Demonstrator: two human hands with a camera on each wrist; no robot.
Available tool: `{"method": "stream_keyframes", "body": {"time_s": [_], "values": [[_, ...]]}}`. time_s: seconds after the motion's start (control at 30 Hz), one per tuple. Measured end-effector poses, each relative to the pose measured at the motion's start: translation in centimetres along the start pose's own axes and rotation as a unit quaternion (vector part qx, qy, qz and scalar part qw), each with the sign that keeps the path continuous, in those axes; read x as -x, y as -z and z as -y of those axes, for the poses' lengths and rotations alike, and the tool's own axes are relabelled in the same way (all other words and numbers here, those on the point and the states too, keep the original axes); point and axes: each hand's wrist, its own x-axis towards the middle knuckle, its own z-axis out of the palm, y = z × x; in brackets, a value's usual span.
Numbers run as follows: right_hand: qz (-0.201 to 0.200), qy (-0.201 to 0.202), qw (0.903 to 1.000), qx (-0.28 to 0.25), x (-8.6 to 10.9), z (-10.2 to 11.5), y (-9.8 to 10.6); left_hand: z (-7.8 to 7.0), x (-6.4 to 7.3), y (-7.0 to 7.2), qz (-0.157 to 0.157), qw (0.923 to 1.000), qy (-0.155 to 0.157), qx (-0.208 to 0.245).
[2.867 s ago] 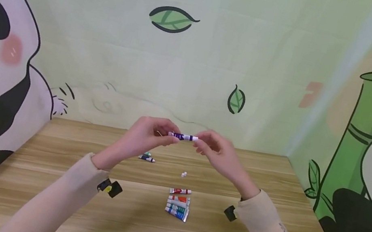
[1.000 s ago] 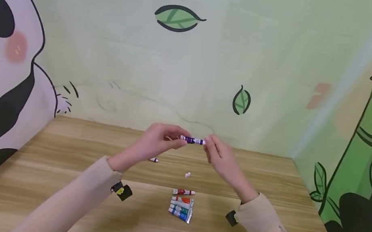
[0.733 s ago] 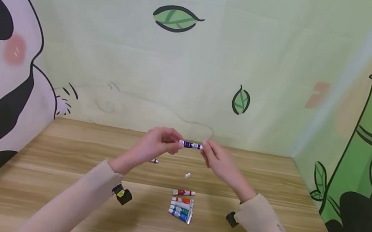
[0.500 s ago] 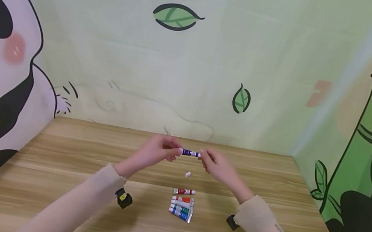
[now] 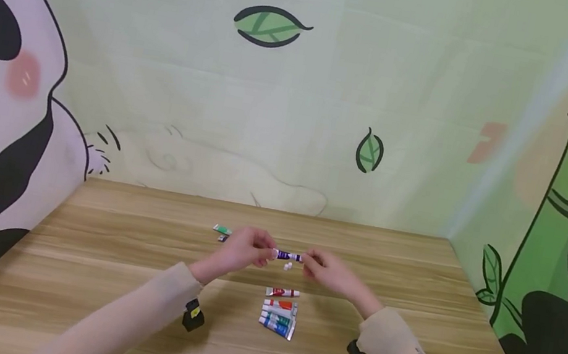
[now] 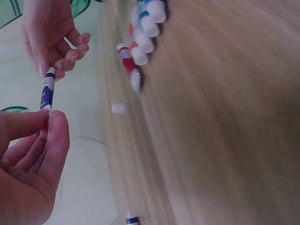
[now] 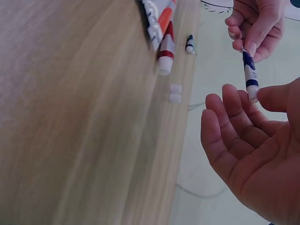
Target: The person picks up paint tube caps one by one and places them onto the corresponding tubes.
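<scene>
A small dark purple-blue paint tube (image 5: 287,256) is held level between both hands, above the table. My left hand (image 5: 246,248) pinches its flat crimped end between thumb and finger, seen closely in the left wrist view. At the other end, the thumb and fingers of my right hand (image 5: 332,273) pinch the white cap (image 7: 253,93). Just below the tube lie two small white caps (image 5: 288,266), side by side on the wood. Nearer to me is a red paint tube (image 5: 282,293), cap to the right.
In front of the red tube, several paint tubes (image 5: 278,319) in orange, white, green and blue lie fanned together, caps leftward. A green tube (image 5: 222,229) and a dark tube (image 5: 223,239), partly covered by my left hand, lie farther back on the wooden table (image 5: 140,228).
Both hands have come down toward the table with the purple-blue tube still between them. The tubes at the back left, hidden half a second ago, show again beside my left hand.
</scene>
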Motion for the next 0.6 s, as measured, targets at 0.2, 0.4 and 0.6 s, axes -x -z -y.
{"method": "stream_keyframes", "body": {"time_s": [0.2,0.4,0.6], "values": [[0.016,-0.004,0.9995,0.029,0.0,-1.2,-0.3,1.0,-0.1,-0.6,0.020,0.9993,0.012,-0.031],[0.036,-0.025,0.9989,0.016,-0.2,-2.2,-1.1,1.9,0.0,-0.8,0.037,0.9976,0.021,-0.054],[0.034,-0.044,0.9984,0.010,-0.4,-2.5,-1.4,2.3,-0.1,-1.1,0.052,0.9968,0.020,-0.057]]}}
